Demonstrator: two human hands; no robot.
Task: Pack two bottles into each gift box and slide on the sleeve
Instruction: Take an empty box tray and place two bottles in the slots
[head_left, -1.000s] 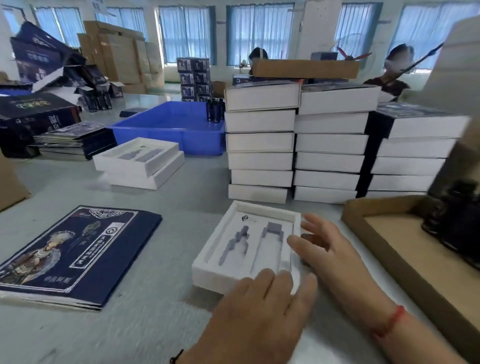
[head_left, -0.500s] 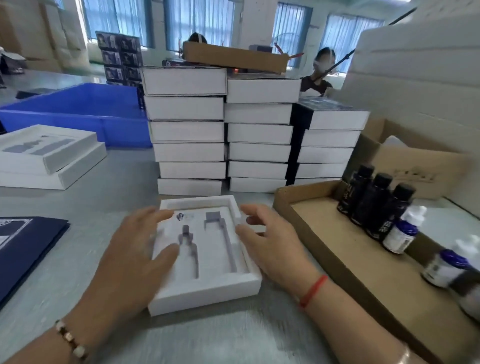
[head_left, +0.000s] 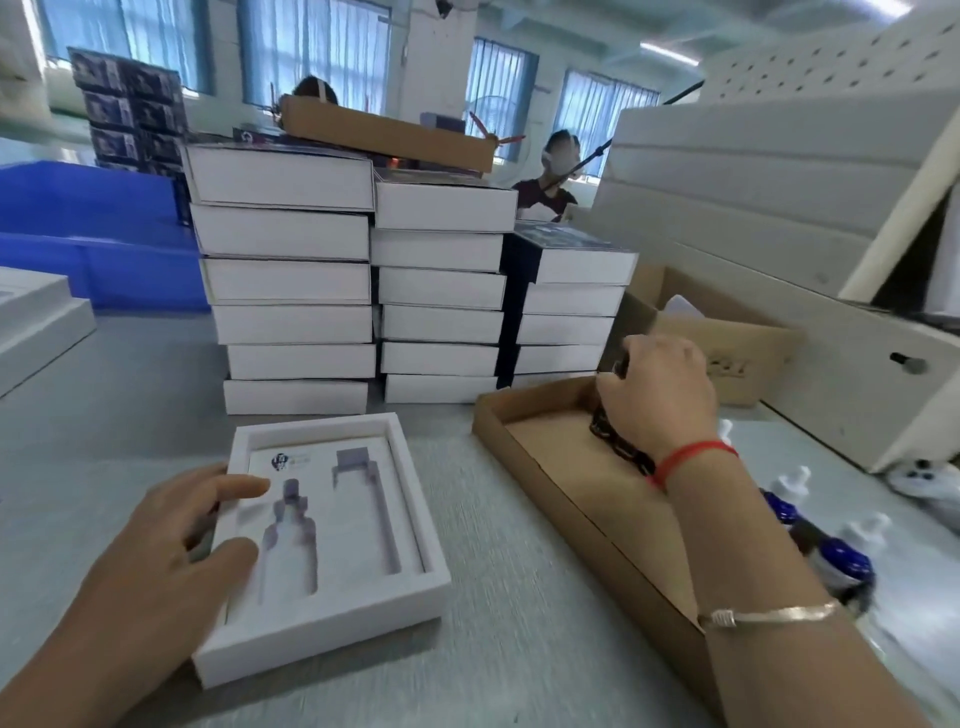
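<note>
In the cardboard tray (head_left: 550, 457), I am curling my right hand (head_left: 660, 395) round a dark bottle (head_left: 618, 447), lifting upright advised, left hand (head_left: 171, 551) lying flat-fingered, steadying the gift box (head_left: 332, 540).

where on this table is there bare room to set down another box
Bare grey table lies between the open gift box and the cardboard tray, and left of the box stacks. Beyond the tray, by the bottles, it is crowded.
</note>
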